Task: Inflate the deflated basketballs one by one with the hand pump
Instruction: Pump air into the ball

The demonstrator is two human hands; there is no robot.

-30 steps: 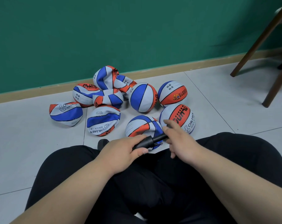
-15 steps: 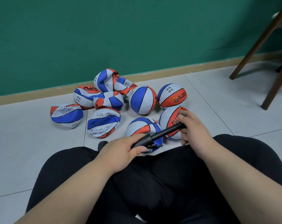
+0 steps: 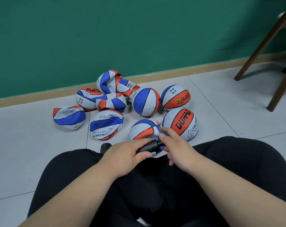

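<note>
One pump (image 3: 149,146) between left hand (image 3: 126,155), right hand (image 3: 177,149)

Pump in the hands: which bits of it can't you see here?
Head view only:
- pump: the left hand grips its barrel and covers most of it; only a short black end shows.
- Its handle: hidden under the right hand.
- Needle and valve of the nearest ball: hidden behind both hands.

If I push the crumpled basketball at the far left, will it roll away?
The far-left basketball looks caved in and sits flat, so it would probably slide, not roll. Its creased skin suggests it would sag when lifted.
</note>
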